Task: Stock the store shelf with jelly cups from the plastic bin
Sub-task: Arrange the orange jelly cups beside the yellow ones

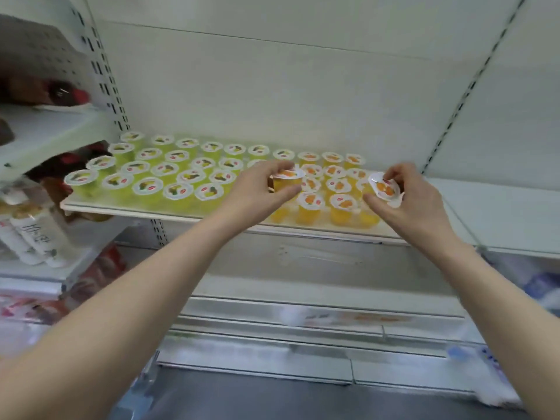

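On your far left, white bottles [36, 234] stand on a neighbouring rack. Rows of green jelly cups [148, 187] fill the left half of the white shelf [127, 211]. Your left hand [257, 192] curls fingers and thumb round an upright orange jelly cup [286, 180], right beside the shelved orange cups [341, 206]. Your right hand [418, 207] pinches a tilted second cup [384, 187], lid facing you, at that group's right edge.

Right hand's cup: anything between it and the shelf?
No foreign object visible. The right hand pinches a tilted orange cup above the right end of the stocked orange cups; those are the only obstacle. Bare shelf shows just right of them.
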